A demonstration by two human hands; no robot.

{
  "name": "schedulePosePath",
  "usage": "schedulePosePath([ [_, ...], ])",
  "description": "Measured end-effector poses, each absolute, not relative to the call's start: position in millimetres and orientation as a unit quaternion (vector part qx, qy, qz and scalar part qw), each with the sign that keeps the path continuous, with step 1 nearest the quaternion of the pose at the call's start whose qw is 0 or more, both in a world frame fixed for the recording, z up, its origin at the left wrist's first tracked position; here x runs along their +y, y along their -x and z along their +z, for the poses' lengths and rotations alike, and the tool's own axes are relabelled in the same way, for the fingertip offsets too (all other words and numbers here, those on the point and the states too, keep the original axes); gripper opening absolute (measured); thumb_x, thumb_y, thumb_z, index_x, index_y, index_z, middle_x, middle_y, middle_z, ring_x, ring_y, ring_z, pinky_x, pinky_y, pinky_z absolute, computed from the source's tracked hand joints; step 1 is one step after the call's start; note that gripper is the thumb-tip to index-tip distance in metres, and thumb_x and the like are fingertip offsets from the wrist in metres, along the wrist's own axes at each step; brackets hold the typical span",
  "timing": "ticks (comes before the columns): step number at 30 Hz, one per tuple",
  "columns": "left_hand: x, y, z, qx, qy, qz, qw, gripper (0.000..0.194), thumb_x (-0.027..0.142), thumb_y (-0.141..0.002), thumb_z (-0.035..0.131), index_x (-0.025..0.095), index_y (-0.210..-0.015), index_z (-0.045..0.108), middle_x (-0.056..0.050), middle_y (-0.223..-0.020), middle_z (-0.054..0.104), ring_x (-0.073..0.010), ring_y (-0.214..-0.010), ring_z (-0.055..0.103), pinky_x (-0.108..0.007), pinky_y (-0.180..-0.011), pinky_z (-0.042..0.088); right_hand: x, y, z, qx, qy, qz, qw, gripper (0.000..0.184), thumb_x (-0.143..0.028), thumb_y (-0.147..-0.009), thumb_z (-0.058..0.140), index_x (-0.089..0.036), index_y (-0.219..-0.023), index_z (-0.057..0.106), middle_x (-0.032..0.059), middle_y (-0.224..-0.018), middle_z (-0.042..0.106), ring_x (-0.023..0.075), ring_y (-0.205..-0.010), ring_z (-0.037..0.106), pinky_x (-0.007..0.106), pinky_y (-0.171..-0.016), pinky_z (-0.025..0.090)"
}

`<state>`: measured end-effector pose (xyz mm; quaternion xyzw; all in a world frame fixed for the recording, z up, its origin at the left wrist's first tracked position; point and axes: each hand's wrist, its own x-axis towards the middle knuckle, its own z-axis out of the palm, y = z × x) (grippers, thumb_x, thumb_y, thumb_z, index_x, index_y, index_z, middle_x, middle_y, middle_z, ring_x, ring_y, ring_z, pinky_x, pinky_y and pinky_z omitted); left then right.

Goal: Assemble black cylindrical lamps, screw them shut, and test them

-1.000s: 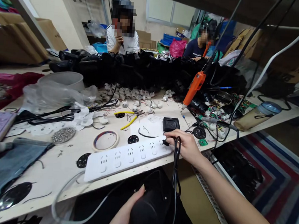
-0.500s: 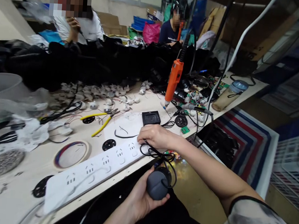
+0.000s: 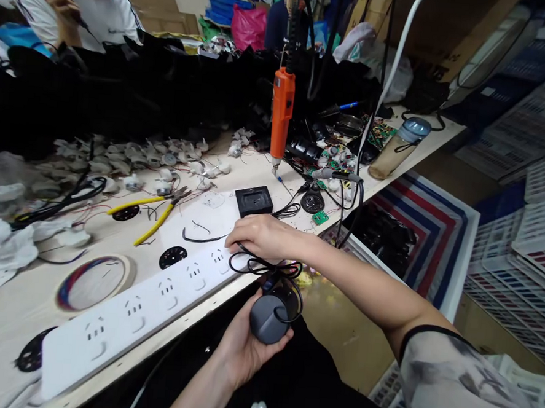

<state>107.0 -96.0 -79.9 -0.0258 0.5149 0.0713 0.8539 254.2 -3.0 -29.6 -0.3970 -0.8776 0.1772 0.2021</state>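
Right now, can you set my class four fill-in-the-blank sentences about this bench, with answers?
The pliers have ____ handles.
The rounded device is held in the person's ____.
The right hand is at one end of the ____ power strip.
The upright tool is ____.

Missing words: yellow; left hand; white; orange.

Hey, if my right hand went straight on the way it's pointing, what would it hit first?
Your right hand would probably meet the short black wire just ahead first, though depth there is unclear.
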Motion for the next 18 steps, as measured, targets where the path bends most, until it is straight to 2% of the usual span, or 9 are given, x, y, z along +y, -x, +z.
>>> schedulePosePath([
  [7, -94.0, -102.0, -83.5, 0.504, 0.025, 0.065, 0.861, 0.041, 0.045, -0.093, 0.047, 0.008, -0.106, 0.056, -0.013, -0.075, 0.07, -0.0248, -0.058, 0.069, -0.03, -0.049, 0.058, -2.0, -251.7, -15.7, -0.881, 0.413, 0.183, 0.141, 0.018, -0.008, -0.09, 0.055, -0.013, -0.097, 0.071, 0.008, -0.094, 0.071, 0.0161, -0.086, 0.063, 0.024, -0.076, 0.043],
  [18, -88.9, -101.0, -85.3, 0.515, 0.045, 0.055, 0.854, 0.047, 0.045, -0.093, 0.048, 0.005, -0.117, 0.055, -0.015, -0.076, 0.07, -0.0241, -0.058, 0.069, -0.029, -0.049, 0.058, -0.7, -251.0, -8.7, -0.888, 0.411, 0.182, 0.099, 0.017, -0.013, -0.092, 0.054, -0.012, -0.093, 0.071, 0.0089, -0.093, 0.071, 0.0178, -0.086, 0.062, 0.025, -0.075, 0.042],
])
